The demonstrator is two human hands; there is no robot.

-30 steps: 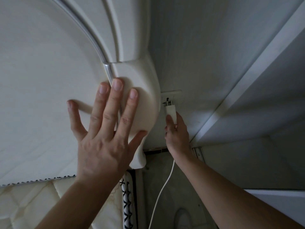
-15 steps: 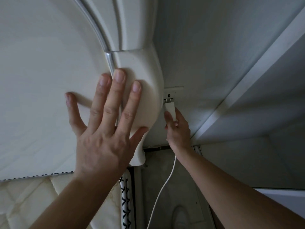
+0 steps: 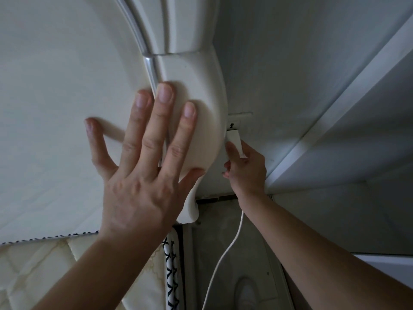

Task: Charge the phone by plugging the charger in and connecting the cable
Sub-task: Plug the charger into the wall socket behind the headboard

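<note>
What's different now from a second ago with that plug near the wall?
The right hand has pushed the white charger up to the wall outlet; the prongs that showed earlier are now hidden. The grip on the charger is unchanged, its cable still hangs down, and the left hand stays flat on the headboard.

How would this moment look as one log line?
right hand: holds charger against wall outlet | left hand: flat on headboard | cable: hanging | phone: unseen
</note>
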